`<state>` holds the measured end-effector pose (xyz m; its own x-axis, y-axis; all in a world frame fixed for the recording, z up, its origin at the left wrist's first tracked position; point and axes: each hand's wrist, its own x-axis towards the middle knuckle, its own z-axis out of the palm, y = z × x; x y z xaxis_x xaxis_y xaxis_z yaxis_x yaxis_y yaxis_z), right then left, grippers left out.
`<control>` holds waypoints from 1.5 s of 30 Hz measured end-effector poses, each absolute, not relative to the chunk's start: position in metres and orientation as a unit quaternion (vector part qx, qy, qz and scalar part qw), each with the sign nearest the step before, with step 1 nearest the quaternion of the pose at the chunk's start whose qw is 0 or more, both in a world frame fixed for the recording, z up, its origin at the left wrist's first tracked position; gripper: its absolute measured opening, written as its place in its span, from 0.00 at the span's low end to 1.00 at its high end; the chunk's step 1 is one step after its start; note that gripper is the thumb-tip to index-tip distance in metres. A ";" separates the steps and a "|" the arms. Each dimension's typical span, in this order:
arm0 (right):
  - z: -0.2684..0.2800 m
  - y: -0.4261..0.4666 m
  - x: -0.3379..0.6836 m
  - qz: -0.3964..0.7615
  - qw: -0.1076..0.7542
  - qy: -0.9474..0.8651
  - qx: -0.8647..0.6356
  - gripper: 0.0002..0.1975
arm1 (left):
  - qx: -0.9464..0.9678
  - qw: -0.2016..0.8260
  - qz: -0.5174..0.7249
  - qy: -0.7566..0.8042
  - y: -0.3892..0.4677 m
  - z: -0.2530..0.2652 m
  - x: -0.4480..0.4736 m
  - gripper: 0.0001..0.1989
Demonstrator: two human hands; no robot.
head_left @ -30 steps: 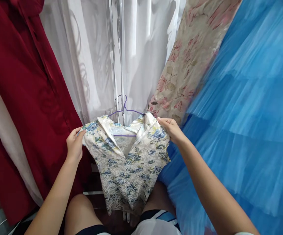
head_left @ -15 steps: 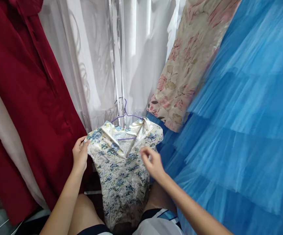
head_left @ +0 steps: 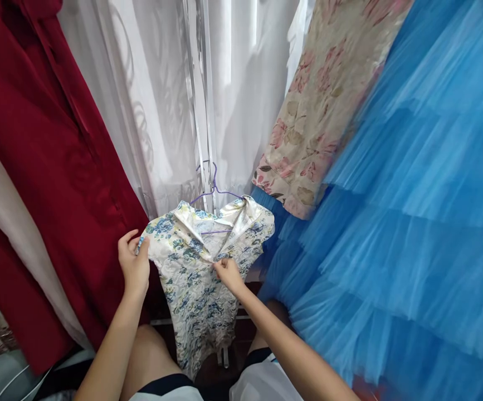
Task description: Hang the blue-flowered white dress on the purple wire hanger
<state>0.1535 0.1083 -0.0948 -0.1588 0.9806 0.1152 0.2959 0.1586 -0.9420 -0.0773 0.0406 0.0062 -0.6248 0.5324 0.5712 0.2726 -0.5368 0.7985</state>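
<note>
A white dress with blue and yellow flowers (head_left: 199, 295) hangs in front of me on a purple hanger (head_left: 215, 181). Its collar lies open in a V, and the body narrows downward between my knees. At the left shoulder edge, my left hand (head_left: 135, 262) pinches the sleeve between thumb and fingers. My right hand (head_left: 228, 274) is closed at the point of the V neckline, with thumb and fingertips gripping the fabric there. Whatever small part lies under those fingertips is hidden.
Dark red garments (head_left: 69, 167) hang on the left. Behind the hanger are a white curtain (head_left: 241, 111) and thin metal poles (head_left: 201, 100). A beige floral garment (head_left: 308, 122) and a layered blue tulle skirt (head_left: 408, 239) fill the right side.
My right hand has moved left from the dress's right side to the neckline point and taken hold there. My left hand stays on the shoulder edge. The dress hem has shifted slightly left.
</note>
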 end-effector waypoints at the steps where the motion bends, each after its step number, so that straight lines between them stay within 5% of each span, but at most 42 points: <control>1: -0.095 0.103 0.157 0.422 0.414 -0.639 -0.493 0.17 | 0.440 0.025 0.754 0.487 0.035 -0.002 -0.068 0.23; 4: -0.095 0.082 0.168 0.443 0.413 -0.640 -0.473 0.16 | 0.588 -0.064 0.635 0.497 0.017 -0.043 -0.027 0.19; 8: -0.088 0.057 0.180 0.499 0.407 -0.637 -0.425 0.13 | 0.699 0.101 0.508 0.493 0.014 -0.102 0.033 0.15; 12: -0.074 0.051 0.186 0.521 0.401 -0.640 -0.397 0.15 | 0.636 0.184 0.534 0.526 0.031 -0.117 0.063 0.04; 17: -0.024 0.072 0.191 0.520 0.475 -0.608 -0.367 0.16 | 0.636 0.124 0.556 0.521 0.035 -0.116 0.069 0.09; 23: 0.078 0.114 0.181 0.503 0.575 -0.561 -0.320 0.13 | 0.738 0.045 0.407 0.536 0.021 -0.123 0.057 0.10; 27: 0.101 0.118 0.172 0.504 0.598 -0.550 -0.293 0.11 | 0.785 0.051 0.327 0.523 0.018 -0.097 0.041 0.08; 33: 0.090 0.102 0.178 0.504 0.573 -0.581 -0.283 0.11 | 0.732 0.022 0.494 0.468 0.043 0.026 0.019 0.16; 37: 0.091 0.103 0.181 0.451 0.577 -0.620 -0.281 0.12 | 0.775 -0.057 0.479 0.408 0.074 0.094 0.023 0.13; 45: 0.011 0.118 0.178 0.232 0.523 -0.713 -0.405 0.12 | 0.647 -0.090 0.608 0.451 0.092 0.105 -0.005 0.09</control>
